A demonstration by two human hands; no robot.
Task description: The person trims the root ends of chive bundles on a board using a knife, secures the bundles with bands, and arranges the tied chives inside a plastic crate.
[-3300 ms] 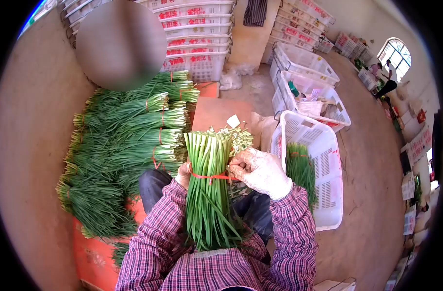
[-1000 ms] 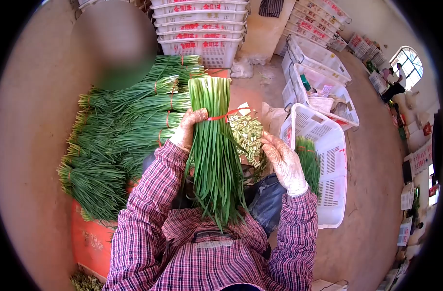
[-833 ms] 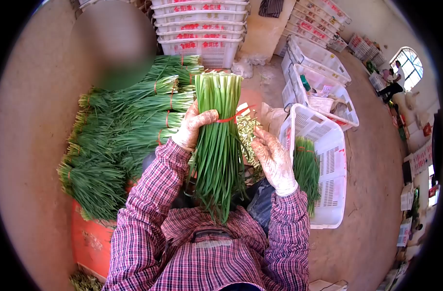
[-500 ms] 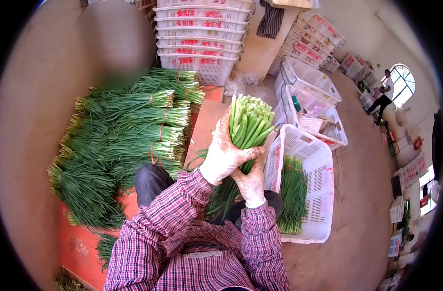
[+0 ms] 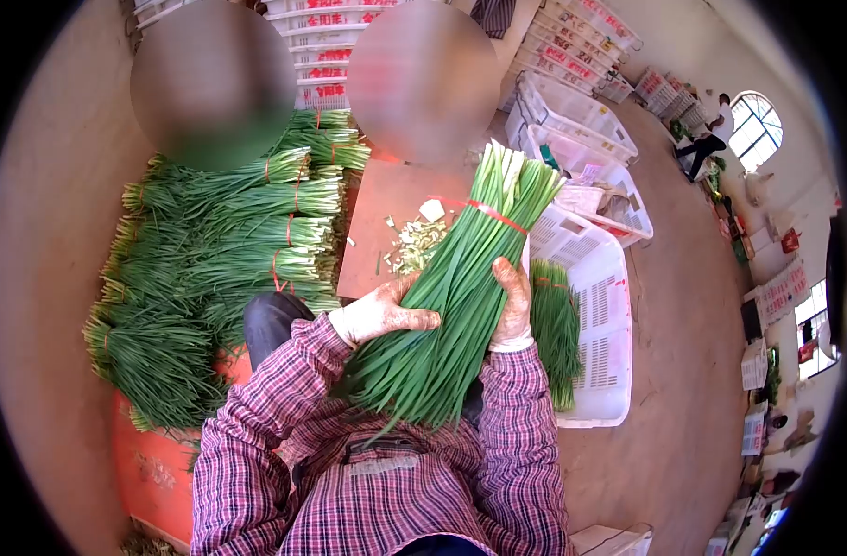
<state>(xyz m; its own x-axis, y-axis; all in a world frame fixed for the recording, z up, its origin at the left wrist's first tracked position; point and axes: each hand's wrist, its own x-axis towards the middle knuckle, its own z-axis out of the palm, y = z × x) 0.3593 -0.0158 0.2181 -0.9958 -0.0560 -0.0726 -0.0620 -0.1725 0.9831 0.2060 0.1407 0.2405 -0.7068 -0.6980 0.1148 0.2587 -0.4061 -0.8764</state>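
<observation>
A large bunch of garlic chives [image 5: 461, 278] lies tilted across my lap, pale cut ends up and to the right, green leaves toward me. A red tie [image 5: 498, 218] circles it below the cut ends. My left hand [image 5: 386, 313], in a stained whitish glove, grips its left side with the thumb on top and the fingers hidden beneath. My right hand [image 5: 511, 301], gloved too, closes on the right side below the tie. Just beyond, chopped stalk ends [image 5: 414, 245] are scattered on a reddish-brown board [image 5: 379, 208].
Tied chive bunches [image 5: 229, 241] are piled on my left. A white plastic crate [image 5: 609, 371] on my right holds another bunch [image 5: 555, 343]. More crates [image 5: 581, 120] stand beyond it and in stacks behind. A person [image 5: 711, 139] is far off at right.
The bunch has swung from cut ends facing me to lying lengthwise, its tie now showing. My hands have moved apart, one on each side. The chopped ends on the board have come into view.
</observation>
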